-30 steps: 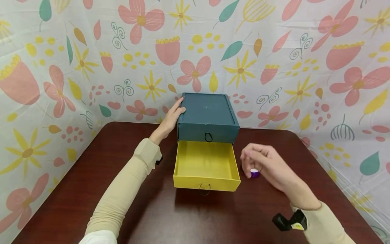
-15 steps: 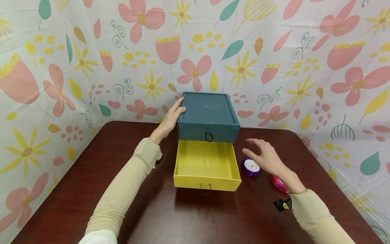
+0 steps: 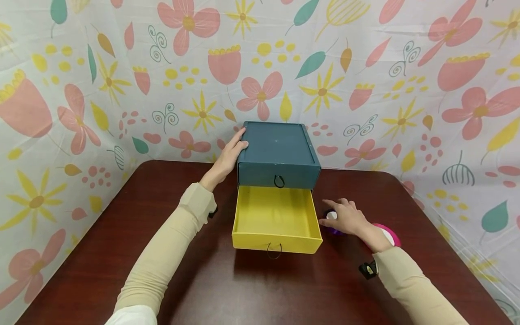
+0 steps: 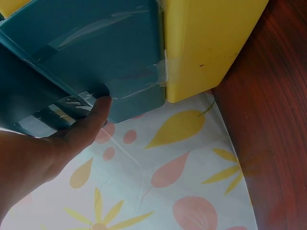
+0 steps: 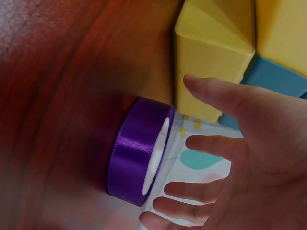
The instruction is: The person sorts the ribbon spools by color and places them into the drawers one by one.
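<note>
A small chest with a blue upper box (image 3: 276,144) stands at the table's back, its yellow drawer (image 3: 276,216) pulled out below. My left hand (image 3: 225,160) rests against the blue box's left side; the left wrist view shows its fingers (image 4: 91,122) on the taped blue wall. Right of the drawer, my right hand (image 3: 347,218) hovers over a purple ribbon roll (image 5: 139,151) with a white core, fingers spread and apart from it. A pink ribbon roll (image 3: 392,234) lies partly hidden behind my right wrist.
The dark wood table (image 3: 195,280) carries the chest and rolls. A flower-printed cloth (image 3: 260,58) hangs behind and along the sides. Thin black loop pulls (image 3: 279,181) hang on the drawer fronts.
My right hand has opened from its curled pose and swung slightly down and left over the purple roll, and the pink roll came into sight. My left hand stays on the box.
</note>
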Available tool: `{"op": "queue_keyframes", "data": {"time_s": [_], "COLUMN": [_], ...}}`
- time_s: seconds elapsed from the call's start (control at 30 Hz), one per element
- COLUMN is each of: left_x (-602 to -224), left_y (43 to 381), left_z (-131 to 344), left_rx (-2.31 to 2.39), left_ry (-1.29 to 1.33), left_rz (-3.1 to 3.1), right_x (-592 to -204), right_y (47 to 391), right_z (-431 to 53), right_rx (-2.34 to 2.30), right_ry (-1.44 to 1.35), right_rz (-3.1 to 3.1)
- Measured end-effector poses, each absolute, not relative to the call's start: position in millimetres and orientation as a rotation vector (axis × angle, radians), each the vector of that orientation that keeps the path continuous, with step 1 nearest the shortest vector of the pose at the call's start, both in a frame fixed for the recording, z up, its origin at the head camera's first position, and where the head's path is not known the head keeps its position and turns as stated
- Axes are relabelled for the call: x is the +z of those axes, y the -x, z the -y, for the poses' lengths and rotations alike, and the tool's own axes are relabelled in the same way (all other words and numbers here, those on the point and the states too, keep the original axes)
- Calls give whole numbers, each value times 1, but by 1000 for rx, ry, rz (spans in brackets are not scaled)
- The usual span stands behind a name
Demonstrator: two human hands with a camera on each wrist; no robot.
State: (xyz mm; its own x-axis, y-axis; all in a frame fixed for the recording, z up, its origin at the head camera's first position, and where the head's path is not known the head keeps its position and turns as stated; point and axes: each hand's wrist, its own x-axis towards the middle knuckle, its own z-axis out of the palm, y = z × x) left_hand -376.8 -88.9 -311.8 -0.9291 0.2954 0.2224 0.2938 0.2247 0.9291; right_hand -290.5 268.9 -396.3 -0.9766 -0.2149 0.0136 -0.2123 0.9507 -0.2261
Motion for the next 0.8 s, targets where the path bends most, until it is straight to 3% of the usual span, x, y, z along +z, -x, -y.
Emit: {"op": "queue_keyframes", "data": {"time_s": [0.8], "left_x": [-312], "left_y": [378], "left_z": [89], "left_rx": [1864], "left_ry": [-593], "left_rz": [-2442], "right_x": [-405], "right_y": [285], "right_z": [-267], "right_rx": [-456], "right_ry": [446], "right_rz": [-3053]}}
